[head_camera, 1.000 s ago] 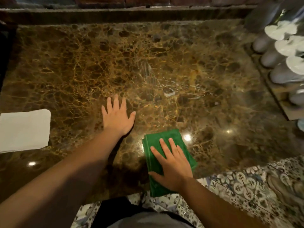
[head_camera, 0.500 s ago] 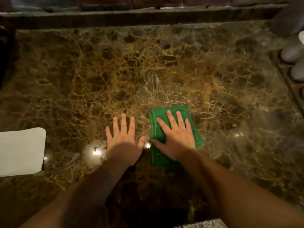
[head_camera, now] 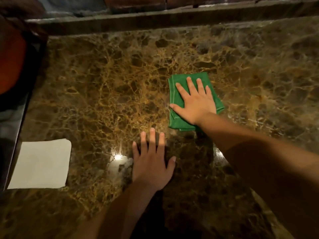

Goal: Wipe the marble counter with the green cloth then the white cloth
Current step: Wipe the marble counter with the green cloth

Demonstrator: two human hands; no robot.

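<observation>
A folded green cloth (head_camera: 174, 99) lies on the brown marble counter (head_camera: 103, 87), right of centre. My right hand (head_camera: 195, 100) presses flat on it with straight, spread fingers. My left hand (head_camera: 151, 161) rests flat on the bare marble nearer to me, fingers straight and holding nothing. A folded white cloth (head_camera: 41, 164) lies at the counter's left edge, apart from both hands.
A raised stone ledge (head_camera: 172, 16) runs along the counter's far side. A dark edge (head_camera: 20, 118) borders the counter on the left, with a red-orange shape (head_camera: 12, 62) beyond it. Light glints off the marble beside my left hand.
My right hand has pushed the green cloth away from me, from the near edge toward the middle of the counter. My left hand has stayed flat on the marble.
</observation>
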